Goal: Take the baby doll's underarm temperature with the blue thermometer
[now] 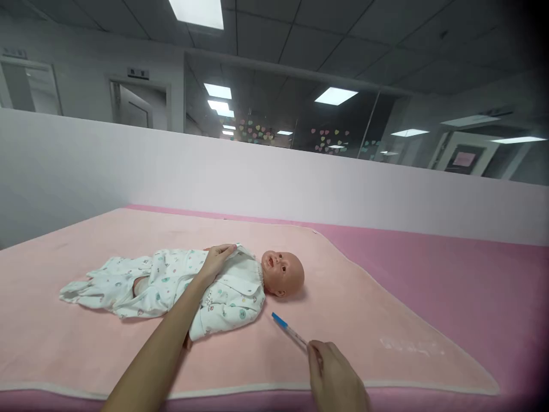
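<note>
A baby doll [283, 273] lies on its back with its head to the right, dressed in a white shirt [234, 303] with small coloured prints. My left hand [217, 262] rests across the doll's chest, its fingers closed on the shirt's edge near the collar, where the cloth is lifted a little. My right hand [337, 375], low and right of the doll, grips a slim stick with a blue end [295, 337]. It looks like a thermometer. The blue end points up and left towards the doll's near shoulder, apart from it.
A peach blanket [369, 320] with a pale hem lies under the doll, on a pink padded surface [472, 286]. Behind it runs a low white wall [300, 183]. Beyond are a glass partition with heart stickers and several doors.
</note>
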The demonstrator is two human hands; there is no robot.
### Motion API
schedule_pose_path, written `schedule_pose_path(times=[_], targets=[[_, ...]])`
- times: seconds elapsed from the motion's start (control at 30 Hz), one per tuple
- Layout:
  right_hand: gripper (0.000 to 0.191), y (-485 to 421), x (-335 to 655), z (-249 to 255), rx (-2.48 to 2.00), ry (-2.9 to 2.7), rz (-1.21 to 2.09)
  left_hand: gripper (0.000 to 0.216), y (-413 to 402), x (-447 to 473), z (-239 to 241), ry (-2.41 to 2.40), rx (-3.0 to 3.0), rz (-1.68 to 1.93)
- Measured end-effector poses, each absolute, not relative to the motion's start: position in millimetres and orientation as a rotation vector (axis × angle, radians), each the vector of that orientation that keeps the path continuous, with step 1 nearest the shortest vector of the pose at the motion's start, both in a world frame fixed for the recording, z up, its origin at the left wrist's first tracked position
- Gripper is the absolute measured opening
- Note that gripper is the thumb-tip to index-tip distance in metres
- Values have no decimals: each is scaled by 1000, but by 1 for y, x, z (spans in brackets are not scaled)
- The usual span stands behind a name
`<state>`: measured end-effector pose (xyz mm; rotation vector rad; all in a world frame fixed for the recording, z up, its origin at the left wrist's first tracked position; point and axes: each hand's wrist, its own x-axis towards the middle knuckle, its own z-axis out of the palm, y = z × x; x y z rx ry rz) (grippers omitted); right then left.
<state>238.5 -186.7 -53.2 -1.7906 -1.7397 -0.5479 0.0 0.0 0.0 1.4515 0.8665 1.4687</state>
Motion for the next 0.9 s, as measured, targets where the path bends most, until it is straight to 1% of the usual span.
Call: schedule_pose_path(times=[0.1,0.2,0.33,0.4,0.5,0.67,0.8,0.9], targets=[[30,-194,227,-28,-1600,-1658,-627,37,-2,0,0,875,1461,1482],[27,-172,201,5,-1534,-1742,-637,37,-3,1,1,852,1467,1481],[25,-107,160,45,-1741,-1989,-492,38,-2,1,1,844,1471,1482],[20,-75,145,58,-1820,-2062,-306,37,0,2,0,826,1477,1469],[12,-42,129,67,-1800,-2105,-174,36,0,2,-1,781,1488,1434],[26,-19,121,64,-1736,-2146,-23,38,-1,1,0,818,1551,1432],[31,-6,124,64,-1675,-2166,95,38,-1,2,2,838,1613,1434],[31,8,130,75,-1625,-2170,175,39,-2,3,3,888,1691,1388]])
